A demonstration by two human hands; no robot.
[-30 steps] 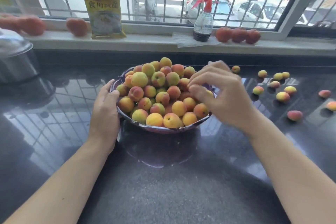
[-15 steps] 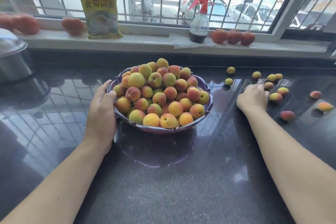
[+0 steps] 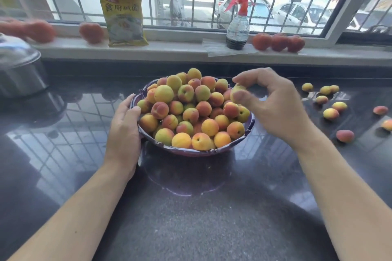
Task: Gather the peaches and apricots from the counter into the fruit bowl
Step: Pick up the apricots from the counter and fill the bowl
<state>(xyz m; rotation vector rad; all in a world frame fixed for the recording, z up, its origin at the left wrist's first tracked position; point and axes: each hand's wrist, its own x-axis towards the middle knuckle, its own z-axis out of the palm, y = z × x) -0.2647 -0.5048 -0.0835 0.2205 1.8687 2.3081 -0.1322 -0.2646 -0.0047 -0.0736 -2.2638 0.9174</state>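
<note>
A purple fruit bowl (image 3: 192, 151) stands mid-counter, heaped with yellow, orange and red apricots and peaches (image 3: 191, 108). My left hand (image 3: 124, 131) grips the bowl's left rim. My right hand (image 3: 273, 106) hovers over the bowl's right side, pinching a small yellowish apricot (image 3: 237, 91) between thumb and fingertips. Several loose apricots and peaches (image 3: 331, 113) lie scattered on the dark counter to the right, one reddish peach (image 3: 345, 135) nearest the front.
The glossy black counter (image 3: 191, 218) reflects the window bars. On the sill stand a yellow packet (image 3: 123, 17), a spray bottle (image 3: 237, 25) and red tomatoes (image 3: 279, 42). A steel pot with a lid (image 3: 19, 68) sits far left.
My right hand went out to the loose fruit on the right, picked up an apricot and came back over the bowl. My left hand stayed on the rim.
</note>
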